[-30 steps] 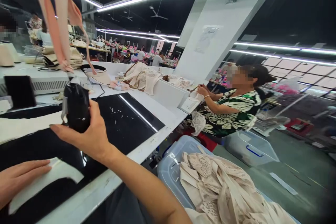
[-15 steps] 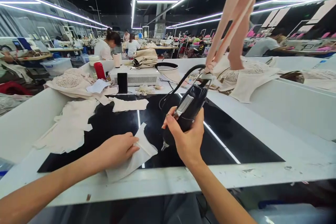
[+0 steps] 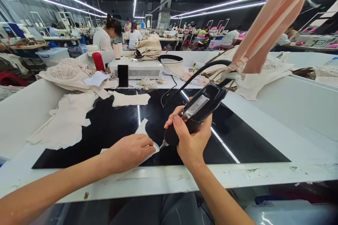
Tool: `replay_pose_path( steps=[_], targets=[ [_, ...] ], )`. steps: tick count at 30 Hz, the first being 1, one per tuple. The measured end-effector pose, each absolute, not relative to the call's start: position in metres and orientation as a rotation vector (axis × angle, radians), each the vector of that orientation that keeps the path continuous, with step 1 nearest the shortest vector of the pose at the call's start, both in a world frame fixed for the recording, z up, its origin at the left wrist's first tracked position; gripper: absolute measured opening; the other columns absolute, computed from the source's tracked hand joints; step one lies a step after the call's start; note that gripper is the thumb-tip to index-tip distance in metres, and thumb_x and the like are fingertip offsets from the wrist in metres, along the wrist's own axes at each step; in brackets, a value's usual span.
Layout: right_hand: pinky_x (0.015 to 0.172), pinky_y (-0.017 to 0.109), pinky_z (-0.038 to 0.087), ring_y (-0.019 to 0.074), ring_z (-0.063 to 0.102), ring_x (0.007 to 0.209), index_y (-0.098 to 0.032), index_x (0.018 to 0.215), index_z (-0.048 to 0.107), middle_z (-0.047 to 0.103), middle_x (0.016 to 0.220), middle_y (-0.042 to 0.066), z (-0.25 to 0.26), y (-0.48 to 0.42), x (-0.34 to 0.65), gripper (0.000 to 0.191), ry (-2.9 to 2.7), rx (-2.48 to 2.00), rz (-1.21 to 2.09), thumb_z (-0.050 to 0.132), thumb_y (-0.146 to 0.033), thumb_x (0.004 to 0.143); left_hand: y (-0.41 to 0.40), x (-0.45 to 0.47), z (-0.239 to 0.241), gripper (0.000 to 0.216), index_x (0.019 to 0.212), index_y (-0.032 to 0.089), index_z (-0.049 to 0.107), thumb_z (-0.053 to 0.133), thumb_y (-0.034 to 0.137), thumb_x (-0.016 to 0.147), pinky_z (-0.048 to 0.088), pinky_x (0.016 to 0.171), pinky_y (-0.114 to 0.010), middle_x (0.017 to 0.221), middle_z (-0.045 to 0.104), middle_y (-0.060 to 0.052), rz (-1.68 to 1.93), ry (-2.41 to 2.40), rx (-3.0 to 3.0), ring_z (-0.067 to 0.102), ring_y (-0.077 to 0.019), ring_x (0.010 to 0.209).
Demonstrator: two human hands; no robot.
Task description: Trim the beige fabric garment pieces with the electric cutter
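Observation:
My right hand (image 3: 194, 135) wraps round a black corded hand tool (image 3: 200, 109), which is tilted with its narrow metal tip pointing down and left. That tip is at the right corner of a small cream fabric piece (image 3: 142, 127), apparently touching it. My left hand (image 3: 133, 153) has its fingers closed together on the same piece and covers much of it. Beneath both lies a glossy black sheet (image 3: 237, 140). Pink fabric strips (image 3: 274, 21) are tied to the tool's upper end and run up out of view.
Cream fabric pieces (image 3: 66, 121) overlap the sheet's left side, and a fabric strip (image 3: 130, 99) lies at its back. Behind stand a phone (image 3: 123, 76), a vented white box (image 3: 139, 68) and a red bottle (image 3: 98, 62). Low white walls (image 3: 295, 103) flank the table. People work farther off.
My left hand has slid right along the fabric piece, covering more of it. The tool has tilted over more to the right, and its tip now meets the piece's corner.

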State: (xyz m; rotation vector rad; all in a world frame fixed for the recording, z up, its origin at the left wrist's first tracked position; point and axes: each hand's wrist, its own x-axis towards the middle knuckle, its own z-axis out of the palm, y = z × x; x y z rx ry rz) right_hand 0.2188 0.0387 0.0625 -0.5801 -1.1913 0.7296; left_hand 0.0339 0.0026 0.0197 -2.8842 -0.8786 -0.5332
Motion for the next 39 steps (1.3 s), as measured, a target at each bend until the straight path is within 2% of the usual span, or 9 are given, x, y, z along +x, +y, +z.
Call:
replay_pose_path(
  steps=[10, 13, 19, 24, 33, 39],
  targets=[
    [0.054, 0.027, 0.059, 0.0116, 0.063, 0.059, -0.029, 0.105, 0.057, 0.067, 0.084, -0.007, 0.057, 0.036, 0.217, 0.033, -1.172, -0.566, 0.759, 0.081, -0.021, 0.084, 0.02, 0.043, 0.002, 0.018, 0.106, 0.013, 0.069, 0.052, 0.008, 0.108, 0.06, 0.091, -0.032, 0.103, 0.073, -0.008, -0.585, -0.619, -2.892, 0.071, -0.0199, 0.099],
    [0.055, 0.028, 0.059, 0.0121, 0.063, 0.06, -0.029, 0.107, 0.058, 0.068, 0.085, -0.006, 0.057, 0.035, 0.217, 0.033, -1.17, -0.573, 0.743, 0.081, -0.021, 0.084, 0.02, 0.038, -0.002, 0.019, 0.109, 0.013, 0.069, 0.05, 0.009, 0.109, 0.061, 0.089, -0.032, 0.102, 0.073, -0.008, -0.62, -0.662, -2.888, 0.071, -0.0202, 0.097],
    [0.054, 0.026, 0.059, 0.0113, 0.063, 0.06, -0.029, 0.108, 0.058, 0.069, 0.085, -0.007, 0.056, 0.034, 0.216, 0.037, -1.151, -0.553, 0.753, 0.082, -0.017, 0.083, 0.018, 0.026, -0.005, 0.02, 0.117, 0.015, 0.068, 0.049, 0.012, 0.11, 0.061, 0.088, -0.032, 0.113, 0.073, -0.009, -0.698, -0.786, -2.919, 0.071, -0.0205, 0.099],
    [0.054, 0.025, 0.059, 0.0107, 0.063, 0.06, -0.028, 0.109, 0.058, 0.069, 0.085, -0.007, 0.056, 0.033, 0.216, 0.038, -1.145, -0.551, 0.753, 0.082, -0.015, 0.082, 0.016, 0.028, -0.002, 0.021, 0.122, 0.015, 0.067, 0.05, 0.014, 0.11, 0.062, 0.087, -0.033, 0.109, 0.072, -0.009, -0.711, -0.799, -2.903, 0.07, -0.0206, 0.095],
    [0.053, 0.024, 0.06, 0.011, 0.064, 0.059, -0.031, 0.117, 0.06, 0.071, 0.086, -0.007, 0.058, 0.03, 0.213, 0.043, -1.138, -0.531, 0.78, 0.082, -0.016, 0.083, 0.01, 0.027, -0.003, 0.021, 0.121, 0.016, 0.068, 0.05, 0.014, 0.109, 0.062, 0.09, -0.033, 0.111, 0.071, -0.01, -0.697, -0.834, -2.896, 0.07, -0.0215, 0.097],
    [0.05, 0.024, 0.058, 0.0106, 0.065, 0.057, -0.029, 0.11, 0.06, 0.07, 0.085, -0.007, 0.06, 0.033, 0.212, 0.036, -1.15, -0.507, 0.773, 0.083, -0.018, 0.085, 0.008, 0.027, -0.002, 0.02, 0.123, 0.016, 0.066, 0.055, 0.011, 0.106, 0.061, 0.095, -0.033, 0.115, 0.07, -0.01, -0.629, -0.836, -2.908, 0.07, -0.0214, 0.102]
  ],
)
